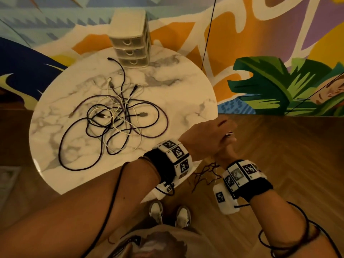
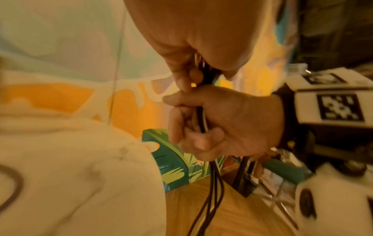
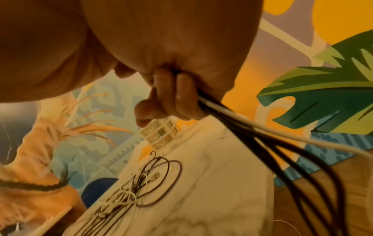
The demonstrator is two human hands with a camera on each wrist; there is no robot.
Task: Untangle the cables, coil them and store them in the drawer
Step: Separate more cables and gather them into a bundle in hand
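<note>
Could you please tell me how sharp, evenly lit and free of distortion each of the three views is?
Head view: warm dim light, fairly sharp, the round table bowed by the wide lens. Left wrist view: motion-blurred, though the right hand gripping the cables reads. Right wrist view: the left hand shadowed, near cables soft, drawer unit small.

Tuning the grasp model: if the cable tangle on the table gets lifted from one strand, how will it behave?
Probably floppy: the tangle lies in slack loops on the table. It likely drags neighbours along, since dark and white strands cross repeatedly. The cables gripped by the right hand and left hand hang limp, so expect sagging.
</note>
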